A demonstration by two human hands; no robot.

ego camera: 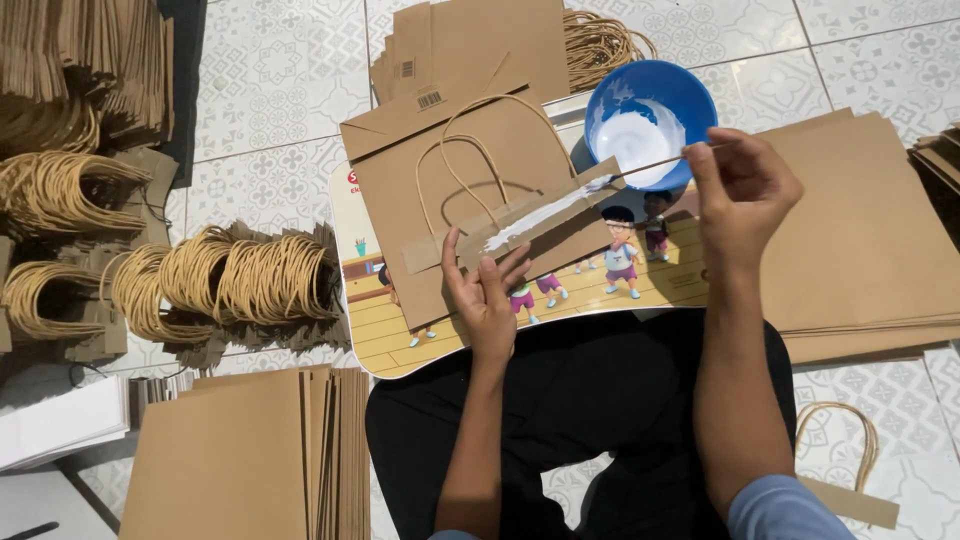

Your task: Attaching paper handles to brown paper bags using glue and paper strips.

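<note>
Head view: a person sits on a tiled floor (pixel 280 70) and looks down at a lap tray (pixel 660 285) with a cartoon picture, near the middle of the frame.
Left hand: the left hand (pixel 487 290) lies open, fingers pressed flat on a brown cardboard strip (pixel 530 222) to pin it.
Right hand: the right hand (pixel 740 195) is closed in a pinch on a thin stick (pixel 655 162), its tip at the strip's upper right end.
Strip: it lies slantwise across a flat paper bag (pixel 470 165) and carries a white streak of glue.
Doing it well: keeping the streak thin, even and inside the edges looks wise, with the fingers off the wet part.
Glue bowl: a glossy blue bowl (pixel 650 122), round, with white paste, touches the tray's upper right.
Materials: matte brown paper, stiff card, twisted paper-cord handles (pixel 240 280) bundled at left.
Stacks: flat bags (pixel 240 455) piled at lower left and right.
</note>
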